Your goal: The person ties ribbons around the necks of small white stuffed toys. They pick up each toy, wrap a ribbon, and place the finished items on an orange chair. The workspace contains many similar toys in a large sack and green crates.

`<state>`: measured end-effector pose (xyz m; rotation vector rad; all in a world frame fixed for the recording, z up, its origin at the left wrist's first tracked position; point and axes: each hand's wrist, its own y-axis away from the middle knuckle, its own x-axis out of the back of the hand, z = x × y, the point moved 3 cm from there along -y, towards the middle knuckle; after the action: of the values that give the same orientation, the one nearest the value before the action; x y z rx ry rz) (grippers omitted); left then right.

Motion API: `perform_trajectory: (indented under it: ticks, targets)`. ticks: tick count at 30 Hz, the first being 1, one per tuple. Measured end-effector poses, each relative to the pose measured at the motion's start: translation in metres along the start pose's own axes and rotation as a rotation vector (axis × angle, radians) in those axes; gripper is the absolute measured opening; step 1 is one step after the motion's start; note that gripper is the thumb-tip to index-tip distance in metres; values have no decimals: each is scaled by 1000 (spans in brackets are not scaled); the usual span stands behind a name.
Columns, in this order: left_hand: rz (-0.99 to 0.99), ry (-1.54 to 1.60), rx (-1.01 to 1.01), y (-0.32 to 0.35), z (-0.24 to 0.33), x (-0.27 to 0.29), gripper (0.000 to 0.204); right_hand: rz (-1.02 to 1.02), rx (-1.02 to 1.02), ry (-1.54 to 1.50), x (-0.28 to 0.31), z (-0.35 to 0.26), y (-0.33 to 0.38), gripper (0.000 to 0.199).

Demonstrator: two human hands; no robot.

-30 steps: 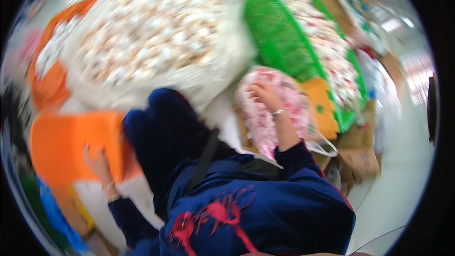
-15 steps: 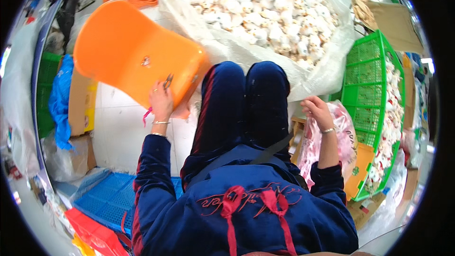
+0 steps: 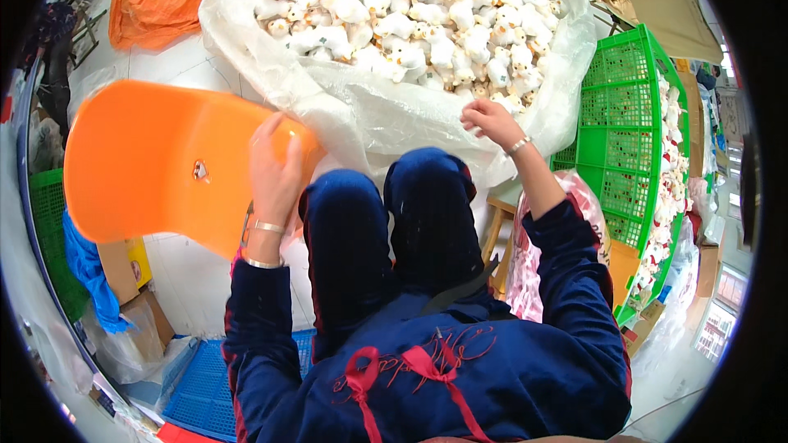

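My left hand (image 3: 275, 168) lies over the front edge of an orange plastic chair (image 3: 156, 164), its fingers stretched out and nothing visible in them. Next to that wrist a thin dark metal piece (image 3: 246, 220) shows, mostly hidden. My right hand (image 3: 492, 121) is raised at the near edge of a translucent plastic sheet (image 3: 369, 115); its fingers are curled in and I see nothing held. On the sheet lies a heap of small white plush toys (image 3: 435, 16) with tan and orange parts.
A green plastic crate (image 3: 616, 139) stands tilted at the right, with small white and red pieces (image 3: 669, 172) beside it. A pink patterned bag (image 3: 533, 254) sits near my right knee. At the lower left is a blue plastic crate (image 3: 205, 381); an orange sack (image 3: 156, 4) lies far left.
The view has shifted, and the chair appears lower and further left. My left hand has moved forward over the chair's edge, covering where small scissors lay. My right hand has gone forward toward the heap.
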<state>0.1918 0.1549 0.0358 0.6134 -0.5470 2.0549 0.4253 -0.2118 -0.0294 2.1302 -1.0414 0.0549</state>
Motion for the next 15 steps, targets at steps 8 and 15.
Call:
perform_trajectory:
  ticks: [8,15]
  targets:
    - [-648,20,254,-181,-53,-210,57,137,109,382,-13,8,-203,43]
    - [-625,-81,456,-182,-152,-321,127,7,37,316,-48,27,-267,119]
